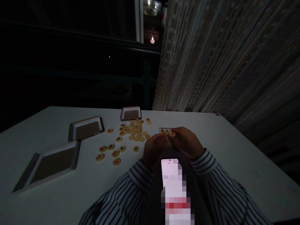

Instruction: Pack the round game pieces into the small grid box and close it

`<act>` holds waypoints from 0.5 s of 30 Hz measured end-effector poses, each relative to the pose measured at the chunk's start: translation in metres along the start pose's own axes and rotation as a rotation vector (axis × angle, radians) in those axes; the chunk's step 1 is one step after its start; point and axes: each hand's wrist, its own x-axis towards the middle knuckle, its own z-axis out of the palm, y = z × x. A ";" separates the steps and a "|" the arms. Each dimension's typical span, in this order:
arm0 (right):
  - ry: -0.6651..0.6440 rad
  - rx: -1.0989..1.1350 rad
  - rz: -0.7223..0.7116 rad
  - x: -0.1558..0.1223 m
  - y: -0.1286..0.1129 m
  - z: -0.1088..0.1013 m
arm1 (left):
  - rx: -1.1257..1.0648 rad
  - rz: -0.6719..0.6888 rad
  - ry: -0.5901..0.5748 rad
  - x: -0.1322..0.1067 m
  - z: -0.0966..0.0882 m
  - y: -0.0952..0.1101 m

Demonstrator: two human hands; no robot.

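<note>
**Desk:** Pale wood, are they? What am I looking at?

**Me:** Xiangqi discs, as far as I can read them in this gloom. The right hand (187, 142) is curled, thumb and fingertips pinched on a red-marked disc (172, 133) just above the white table (234, 150). The left hand (153, 149) is curled too, its fingertips meeting the right's. I can't tell whether it has a piece of its own.

**Desk:** And around them?

**Me:** The loose discs (134, 129) lie at ten o'clock from the hands. A small tray (84, 119) is at nine o'clock, a larger tray (78, 154) at eight and a far tray (130, 107) at eleven. A lit phone (170, 170) is at six o'clock, close to the striped sleeves. Something flat with a few discs on it sits under the fingertips, too dark to name.

**Desk:** How would you handle it well?

**Me:** I'd grip by the rim, so the painted face shows. I'd stay low over the table, so a slip drops the piece flat instead of rolling it. I'd also lean on the phone's glow, since the marks are hard to read here.
</note>
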 end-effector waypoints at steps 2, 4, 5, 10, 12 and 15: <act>-0.023 0.016 0.020 0.006 0.005 -0.008 | 0.213 0.113 0.024 0.000 -0.003 -0.004; -0.035 0.025 0.040 0.011 0.013 -0.015 | 0.392 0.240 0.033 0.000 -0.004 -0.009; -0.056 0.028 0.043 0.014 0.017 -0.018 | 0.460 0.298 0.034 0.000 -0.003 -0.012; -0.209 0.011 0.071 0.026 0.037 -0.025 | 0.623 0.461 0.011 0.000 0.000 -0.026; -0.287 0.005 0.081 0.031 0.042 -0.026 | 0.652 0.468 0.003 0.000 0.002 -0.029; -0.365 -0.004 0.105 0.036 0.047 -0.025 | 0.674 0.456 -0.014 0.000 0.002 -0.031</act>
